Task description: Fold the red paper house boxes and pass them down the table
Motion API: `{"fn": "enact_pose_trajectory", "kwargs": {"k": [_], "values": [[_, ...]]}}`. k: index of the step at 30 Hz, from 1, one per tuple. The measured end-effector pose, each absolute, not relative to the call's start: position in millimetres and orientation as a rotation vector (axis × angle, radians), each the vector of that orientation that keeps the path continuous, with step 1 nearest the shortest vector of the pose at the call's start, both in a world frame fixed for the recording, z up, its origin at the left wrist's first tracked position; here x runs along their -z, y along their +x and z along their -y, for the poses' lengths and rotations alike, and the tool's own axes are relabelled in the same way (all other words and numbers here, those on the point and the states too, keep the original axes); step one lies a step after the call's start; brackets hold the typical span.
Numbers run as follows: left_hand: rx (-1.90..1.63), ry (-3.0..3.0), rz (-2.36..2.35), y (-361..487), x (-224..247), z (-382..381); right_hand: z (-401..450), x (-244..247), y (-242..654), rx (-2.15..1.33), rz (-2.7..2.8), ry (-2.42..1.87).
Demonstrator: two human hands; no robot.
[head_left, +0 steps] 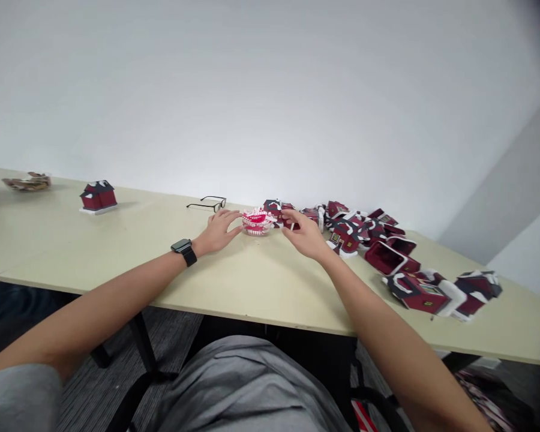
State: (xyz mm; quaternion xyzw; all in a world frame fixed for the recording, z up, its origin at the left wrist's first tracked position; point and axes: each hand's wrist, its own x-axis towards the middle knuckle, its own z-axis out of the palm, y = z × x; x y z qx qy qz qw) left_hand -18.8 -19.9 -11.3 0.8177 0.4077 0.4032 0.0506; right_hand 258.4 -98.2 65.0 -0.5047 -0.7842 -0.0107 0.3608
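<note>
While left hand [216, 231], right hand [306, 236] spread empty fingers [232, 216], red-white bundle [257, 222] lies between.

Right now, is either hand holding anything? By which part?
Nothing appears held: left hand and right hand are open, either side of the red-white bundle; left-hand contact unclear.

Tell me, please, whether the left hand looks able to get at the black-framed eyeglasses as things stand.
Probably yes: the black-framed eyeglasses lie on the table just beyond the left hand, which appears to grip nothing, and no object visibly blocks the way.
</note>
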Motion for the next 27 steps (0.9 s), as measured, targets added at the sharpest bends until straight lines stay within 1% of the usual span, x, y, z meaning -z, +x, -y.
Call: {"fn": "enact_pose_trajectory", "kwargs": {"k": [3, 5, 7, 9, 12, 15, 18, 22, 24, 27], "values": [[-1.248, 2.445, -1.230, -14.1, 10.0, 23.0, 121.1, -96.9, 281.7, 0.438, 1.990, -1.312], [-1.250, 2.431, -1.224, -11.8, 10.6, 24.5, 143.7, -125.1, 313.6, 0.582, 1.898, -1.415], [-1.251, 2.432, -1.217, -10.9, 11.3, 25.6, 167.6, -155.1, 359.6, 0.626, 1.801, -1.584], [-1.283, 2.461, -1.211, -9.7, 9.0, 26.7, 188.8, -181.4, 417.6, 0.608, 1.614, -1.847], [-1.375, 2.615, -1.125, -0.4, -5.1, 30.6, 214.6, -200.9, 515.3, 0.487, 1.283, -2.242], [-1.366, 2.769, -0.950, 24.2, -26.3, 38.5, 239.9, -187.6, 598.7, 0.297, 1.123, -2.454], [-1.294, 2.813, -0.830, 60.2, -39.7, 43.9, 268.6, -150.4, 634.4, 0.178, 1.031, -2.371], [-1.186, 2.777, -0.725, 108.4, -37.5, 43.9, 291.1, -100.1, 602.7, -0.267, 0.848, -2.012], [-1.127, 2.735, -0.675, 128.7, -33.1, 49.0, 286.6, -82.9, 571.9, -0.306, 0.815, -1.862], [-1.083, 2.731, -0.517, 151.1, -28.2, 72.6, 265.0, -63.2, 527.7, -0.189, 0.946, -1.862]]}}
